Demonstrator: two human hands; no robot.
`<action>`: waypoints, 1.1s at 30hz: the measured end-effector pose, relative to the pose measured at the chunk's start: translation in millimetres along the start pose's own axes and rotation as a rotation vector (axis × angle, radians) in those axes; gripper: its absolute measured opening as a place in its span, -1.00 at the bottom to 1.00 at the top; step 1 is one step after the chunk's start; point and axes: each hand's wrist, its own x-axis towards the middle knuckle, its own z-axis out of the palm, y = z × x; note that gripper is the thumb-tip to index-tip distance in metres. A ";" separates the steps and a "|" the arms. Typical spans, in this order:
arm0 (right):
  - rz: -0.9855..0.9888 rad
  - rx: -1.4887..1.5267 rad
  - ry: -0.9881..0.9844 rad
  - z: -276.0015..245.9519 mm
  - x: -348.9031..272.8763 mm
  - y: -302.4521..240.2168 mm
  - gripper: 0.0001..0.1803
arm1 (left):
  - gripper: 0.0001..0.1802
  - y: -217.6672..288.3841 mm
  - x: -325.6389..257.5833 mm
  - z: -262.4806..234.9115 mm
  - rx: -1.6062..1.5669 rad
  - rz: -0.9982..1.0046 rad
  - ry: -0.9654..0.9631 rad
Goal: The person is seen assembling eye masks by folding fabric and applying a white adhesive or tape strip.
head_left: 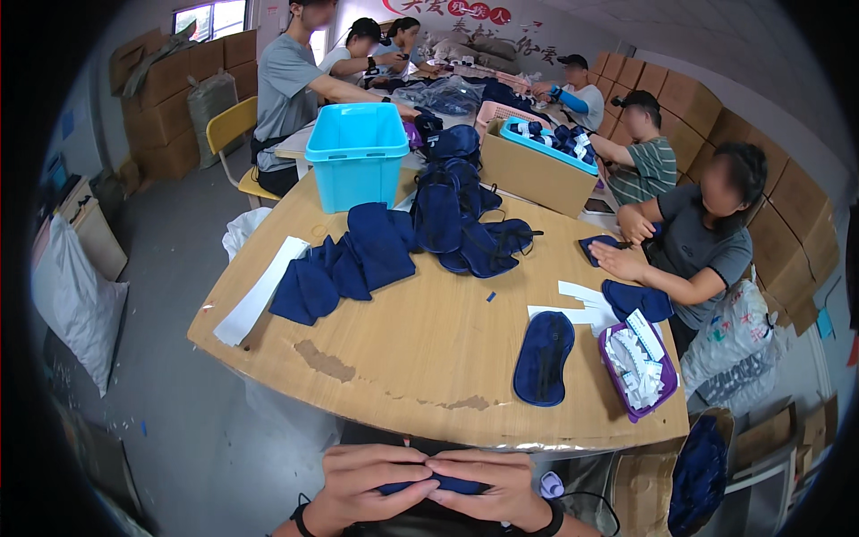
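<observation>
The person's two hands are meeting low down, in front of the near edge of the wooden tabletop and off its surface. The left hand and the right hand are together holding a dark blue fabric piece, with the fingers of both curled over it and pinching it from either side; only a narrow strip of the cloth is showing between them. A dark band is circling each wrist.

Up on the tabletop, a dark blue eye mask is lying flat near the front edge, just beside a purple tray stuffed with small white packets. A row of folded blue cloth pieces is fanning out on the left, next to long white paper strips. A heap of blue masks is piling up in the middle, behind it a turquoise plastic bin and a cardboard box.

Across on the right, another person's hands are pressing a blue piece against the tabletop. Others are sitting further back.
</observation>
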 end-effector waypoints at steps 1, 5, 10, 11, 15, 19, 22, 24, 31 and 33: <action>0.011 0.032 0.028 0.3 -0.2 0.2 -0.62 | -0.76 0.8 3.5 -1.3 0.001 0.001 0.000; 0.046 0.040 0.069 -3.1 3.4 3.8 -0.65 | -0.53 -9.0 7.6 -3.4 -0.300 -0.395 0.004; 0.047 0.025 0.081 -2.1 4.9 13.2 -0.67 | -0.52 -25.3 22.4 -9.1 -0.321 -0.296 -0.321; 0.082 0.044 0.096 -1.5 4.9 14.5 -0.68 | -0.51 -25.2 21.6 -8.1 -0.308 -0.334 -0.306; 0.133 0.092 0.135 -1.1 8.5 19.3 -0.71 | -0.54 -28.0 21.4 -0.4 -0.263 -0.265 -0.238; 0.171 0.076 0.136 1.4 13.8 20.9 -0.74 | -0.55 -34.5 22.3 3.3 -0.233 -0.251 -0.221; 0.174 0.055 0.125 1.9 14.2 23.0 -0.74 | -0.54 -40.2 22.3 6.4 -0.204 -0.237 -0.213; 0.368 0.130 0.121 2.4 16.6 23.6 -0.75 | -0.54 -43.7 25.6 4.3 -0.200 -0.244 -0.216; 0.448 0.272 0.201 14.6 21.5 30.8 -0.76 | -0.58 -61.5 43.3 -7.2 -0.311 -0.297 -0.307; 0.438 0.302 0.227 17.8 20.7 36.3 -0.75 | -0.59 -65.0 43.8 -9.4 -0.320 -0.290 -0.334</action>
